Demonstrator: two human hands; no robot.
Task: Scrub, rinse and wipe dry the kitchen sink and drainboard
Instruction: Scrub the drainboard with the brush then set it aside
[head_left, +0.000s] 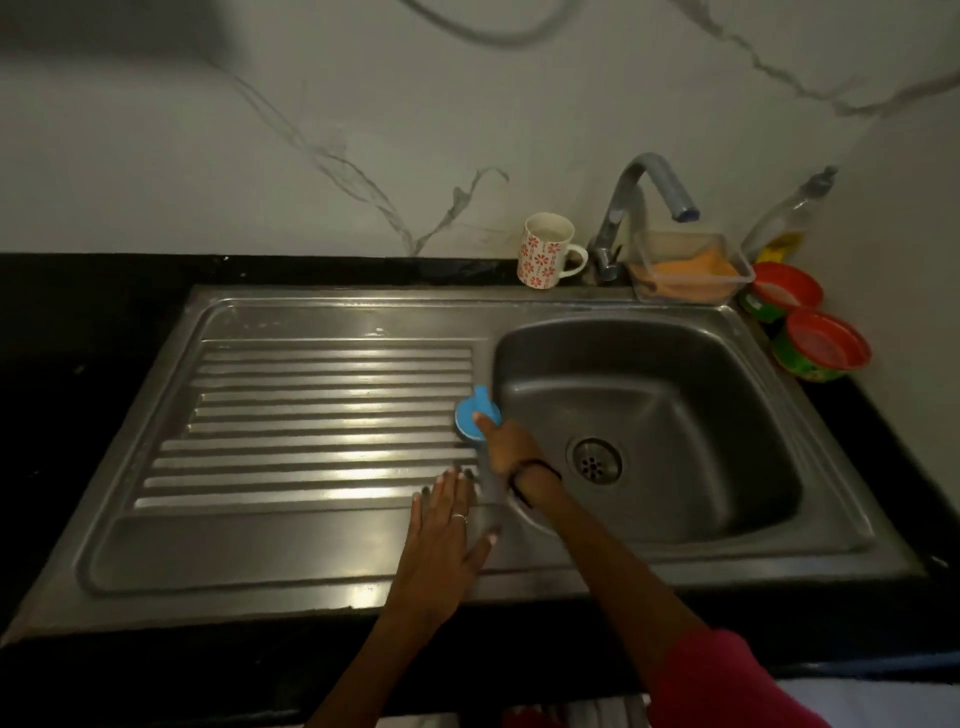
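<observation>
A steel sink bowl (717, 395) with a round drain (596, 460) lies right of its ribbed drainboard (311, 415). My right hand (506, 444) grips a blue scrub brush (475, 413) by its handle and holds its head down on the strip between the ribs and the bowl. My left hand (447, 530) rests flat on the drainboard's near right corner, fingers straight and spread, just left of the brush handle. The brush's bristles are hidden under its blue head.
Along the back rim stand a flowered mug (545, 249), the tap (639, 208) and a clear tub (685, 267) with an orange cloth. A dish soap bottle (789, 218) and two red-lidded tubs (810, 332) sit at the right. Black counter (78, 338) surrounds the sink.
</observation>
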